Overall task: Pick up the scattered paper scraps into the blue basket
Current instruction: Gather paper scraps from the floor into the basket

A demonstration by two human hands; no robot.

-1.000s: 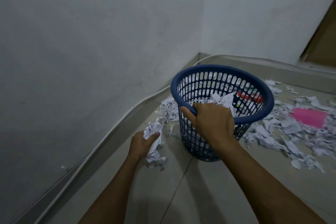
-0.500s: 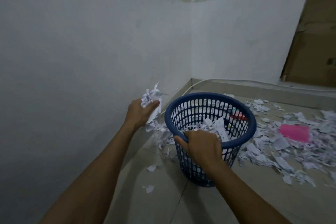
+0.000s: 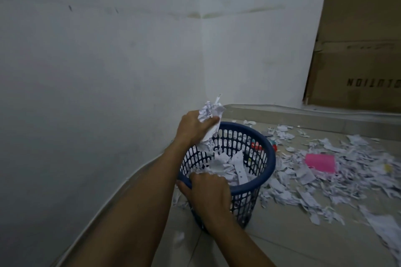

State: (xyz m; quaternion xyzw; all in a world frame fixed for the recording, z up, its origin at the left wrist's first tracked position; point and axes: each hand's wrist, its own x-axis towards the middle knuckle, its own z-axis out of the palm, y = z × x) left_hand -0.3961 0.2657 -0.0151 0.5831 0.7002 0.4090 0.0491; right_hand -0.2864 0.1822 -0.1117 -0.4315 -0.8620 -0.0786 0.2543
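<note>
The blue basket (image 3: 263,171) stands on the floor near the room's corner, partly filled with white scraps. My right hand (image 3: 209,193) grips its near rim. My left hand (image 3: 193,129) holds a crumpled bunch of paper scraps (image 3: 209,112) above the basket's far-left rim; some of the bunch hangs down over the opening. More scattered paper scraps (image 3: 325,182) cover the floor to the basket's right, with a pink sheet (image 3: 320,162) among them.
White walls meet in a corner just behind the basket. A cardboard box (image 3: 358,50) leans at the back right. A few scraps (image 3: 179,238) lie on the tiles left of and in front of the basket. A red object (image 3: 256,145) shows through the basket's mesh.
My left hand lifted the bunch of scraps from the floor and carried it right, over the basket's rim. My right hand kept its grip on the rim. The camera tilted up.
</note>
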